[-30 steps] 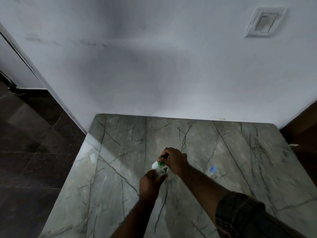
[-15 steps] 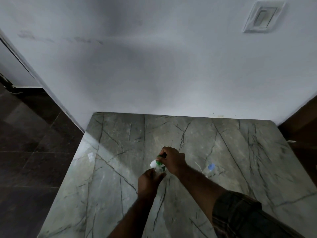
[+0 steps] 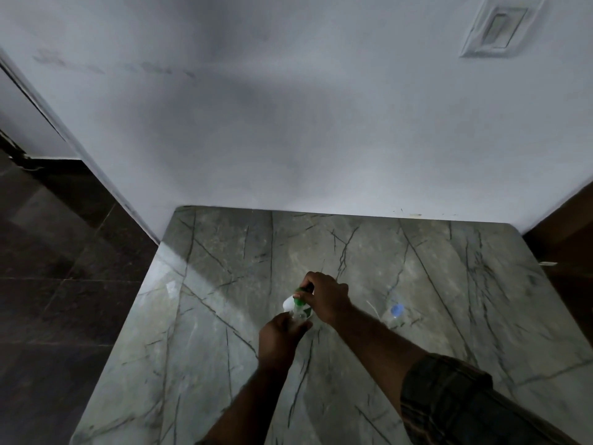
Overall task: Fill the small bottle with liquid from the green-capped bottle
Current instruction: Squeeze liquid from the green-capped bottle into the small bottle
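Observation:
A clear bottle with a green cap [image 3: 300, 302] stands on the marble table [image 3: 224, 364], mostly hidden by my hands. My left hand [image 3: 282, 335] is wrapped around its body from below. From above, my right hand [image 3: 325, 298] pinches the green cap with its fingertips. A small white piece [image 3: 288, 305] shows just left of the cap; I cannot tell what it is. The small clear bottle with a blue cap [image 3: 397, 311] stands on the table to the right, apart from both hands.
A white wall [image 3: 288, 123] rises directly behind the table, with a switch plate [image 3: 500, 27] at the upper right. Dark floor tiles [image 3: 64, 284] lie beyond the table's left edge. A thin white line [image 3: 373, 308] lies beside the small bottle.
Both hands stay on the green-capped bottle in the same place. Only the camera view has shifted slightly.

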Tool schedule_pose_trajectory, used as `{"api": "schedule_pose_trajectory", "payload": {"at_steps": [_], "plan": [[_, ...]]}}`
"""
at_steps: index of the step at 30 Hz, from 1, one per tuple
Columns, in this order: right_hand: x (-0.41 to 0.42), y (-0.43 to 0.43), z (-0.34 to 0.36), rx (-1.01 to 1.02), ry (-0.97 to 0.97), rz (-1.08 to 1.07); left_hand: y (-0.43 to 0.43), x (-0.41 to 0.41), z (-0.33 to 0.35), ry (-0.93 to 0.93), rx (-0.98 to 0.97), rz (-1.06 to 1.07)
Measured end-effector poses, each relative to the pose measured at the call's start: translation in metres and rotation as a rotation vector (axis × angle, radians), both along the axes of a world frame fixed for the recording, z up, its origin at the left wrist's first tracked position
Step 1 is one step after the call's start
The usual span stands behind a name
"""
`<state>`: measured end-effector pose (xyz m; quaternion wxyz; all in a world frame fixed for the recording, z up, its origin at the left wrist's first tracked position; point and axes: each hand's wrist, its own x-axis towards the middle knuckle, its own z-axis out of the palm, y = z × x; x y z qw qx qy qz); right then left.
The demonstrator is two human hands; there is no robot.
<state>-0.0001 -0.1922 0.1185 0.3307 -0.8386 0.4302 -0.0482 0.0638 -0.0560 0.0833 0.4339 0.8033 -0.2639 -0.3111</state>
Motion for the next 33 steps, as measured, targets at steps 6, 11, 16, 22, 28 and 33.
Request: {"api": "schedule_pose_trajectory", "payload": {"at_steps": [6, 11, 16, 22, 28, 33], "plan": [[0.002, -0.003, 0.009, 0.023, 0.006, -0.008, -0.002, 0.000, 0.002, 0.003, -0.013, 0.010], [0.000, 0.002, 0.002, 0.011, 0.008, -0.007, 0.002, -0.002, -0.004, -0.028, 0.041, -0.008], [0.001, -0.006, 0.011, 0.062, 0.004, 0.002, -0.002, -0.002, 0.003, -0.013, 0.012, 0.014], [-0.003, 0.000, 0.003, 0.060, 0.000, 0.023, 0.003, -0.006, -0.004, 0.038, 0.033, 0.017], [-0.002, -0.003, 0.011, 0.048, -0.007, 0.017, 0.001, -0.003, -0.001, 0.034, 0.007, 0.018], [0.000, -0.004, 0.010, 0.024, -0.006, 0.031, -0.001, 0.002, 0.001, 0.008, 0.016, 0.001]]}}
